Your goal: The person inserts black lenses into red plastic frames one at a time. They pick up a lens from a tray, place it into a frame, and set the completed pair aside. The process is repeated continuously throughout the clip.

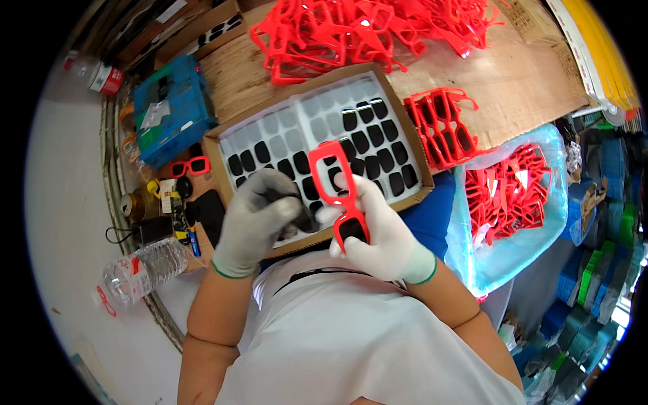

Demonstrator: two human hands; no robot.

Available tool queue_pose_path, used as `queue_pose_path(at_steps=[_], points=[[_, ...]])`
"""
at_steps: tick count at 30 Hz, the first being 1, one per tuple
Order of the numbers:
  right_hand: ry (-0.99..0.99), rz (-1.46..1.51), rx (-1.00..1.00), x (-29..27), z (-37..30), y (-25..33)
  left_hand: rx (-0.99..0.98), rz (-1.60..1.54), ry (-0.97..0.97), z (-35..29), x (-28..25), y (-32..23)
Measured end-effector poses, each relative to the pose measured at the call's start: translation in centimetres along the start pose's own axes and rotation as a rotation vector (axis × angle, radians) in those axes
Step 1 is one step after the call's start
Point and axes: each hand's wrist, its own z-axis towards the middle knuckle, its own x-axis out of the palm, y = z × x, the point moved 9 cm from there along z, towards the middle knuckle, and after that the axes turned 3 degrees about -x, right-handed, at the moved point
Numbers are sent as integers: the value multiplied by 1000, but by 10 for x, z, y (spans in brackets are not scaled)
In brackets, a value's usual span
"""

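Note:
My right hand (388,246), in a white glove with a green cuff, is closed on a red sunglasses frame (327,154) held upright on its side. Its upper opening shows no lens; a dark lens fills the lower one. Just to the left, my left hand (253,219), in a grey-smudged glove, has its fingers curled together at a dark lens (308,219), partly hidden by the fingers. Below both hands lies a shallow cardboard box (420,181) with a white compartment tray (297,118), many of its pockets holding dark lenses.
Red frames are heaped (364,34) at the back; a row of frames with dark lenses (442,128) stands right of the box. A blue-lined bin (553,223) holds more red frames. At left are a blue case (174,108), red sunglasses (191,167) and a plastic bottle (145,273).

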Motion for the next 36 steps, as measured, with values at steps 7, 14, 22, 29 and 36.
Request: queue_pose_path(at_steps=[7, 14, 22, 29, 36], points=[[-41, -280, -74, 11, -4, -15, 138, 43, -88, -19, 14, 6], [141, -43, 129, 24, -13, -15, 40, -167, 248, -32, 27, 9], [138, 7, 209, 30, -15, -31, 6, 22, 120, -43, 27, 5], [142, -76, 124, 32, -13, -24, 9, 95, -1, -49, 19, 7], [110, -70, 26, 34, -14, -26, 68, 75, -36, -52, 23, 2]])
